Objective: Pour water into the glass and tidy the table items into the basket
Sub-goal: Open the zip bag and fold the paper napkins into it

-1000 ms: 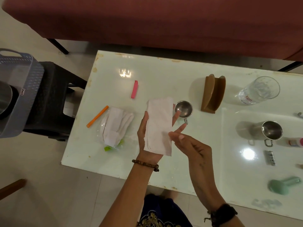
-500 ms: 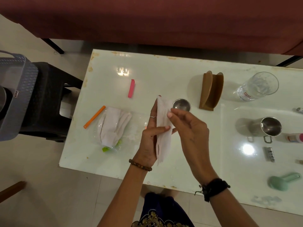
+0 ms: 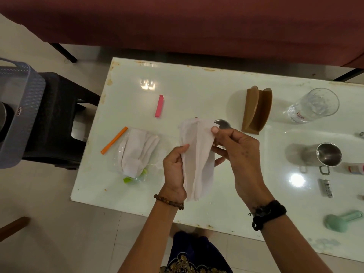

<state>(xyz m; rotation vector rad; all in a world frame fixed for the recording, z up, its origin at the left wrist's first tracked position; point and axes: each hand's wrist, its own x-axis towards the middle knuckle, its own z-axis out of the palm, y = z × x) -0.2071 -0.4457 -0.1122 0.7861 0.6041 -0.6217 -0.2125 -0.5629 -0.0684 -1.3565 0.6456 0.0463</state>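
Note:
Both hands hold a white paper napkin (image 3: 198,158) above the middle of the white table (image 3: 197,91). My left hand (image 3: 174,170) grips its left edge and my right hand (image 3: 239,154) pinches its upper right corner. The clear glass (image 3: 313,105) stands at the far right with water in it. A steel mug (image 3: 328,154) sits in front of it. The grey basket (image 3: 18,115) rests on a dark stool (image 3: 59,119) left of the table. A small steel cup (image 3: 223,123) is half hidden behind the napkin.
On the table lie a pink clip (image 3: 159,106), an orange clip (image 3: 114,140), a clear bag of napkins (image 3: 137,152), a brown napkin holder (image 3: 257,110), a blister strip (image 3: 327,188), a small bottle (image 3: 356,168) and a mint-green object (image 3: 342,220). A red sofa (image 3: 177,22) runs behind.
The napkin went from flat on my left palm to folded lengthwise, then spread wider. My right hand moved up from below it to pinch the top right corner.

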